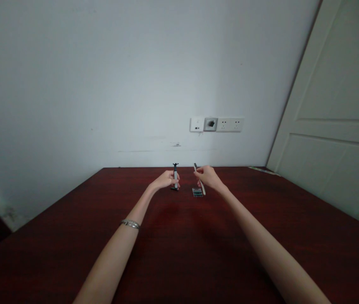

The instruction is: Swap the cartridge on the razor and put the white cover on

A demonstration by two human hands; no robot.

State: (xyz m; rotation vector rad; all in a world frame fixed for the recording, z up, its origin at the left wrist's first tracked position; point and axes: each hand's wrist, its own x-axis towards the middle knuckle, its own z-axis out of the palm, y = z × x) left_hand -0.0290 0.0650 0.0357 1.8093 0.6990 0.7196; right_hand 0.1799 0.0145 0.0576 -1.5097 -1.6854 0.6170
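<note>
Both my arms reach far out over a dark red wooden table (179,253). My left hand (166,180) is closed around a slim grey stick-shaped tool with a black top (175,172), held upright with its lower end near the table. My right hand (209,176) pinches a thin white pen-like stick (200,182), tilted, its lower end close to a small greenish flat pack (197,192) lying on the table between the hands. A metal bracelet (130,223) sits on my left wrist.
A white wall stands right behind the table's far edge, with a row of sockets (217,124) above the hands. A white door (337,126) closes off the right side. A flat pale object (263,170) lies at the table's far right corner.
</note>
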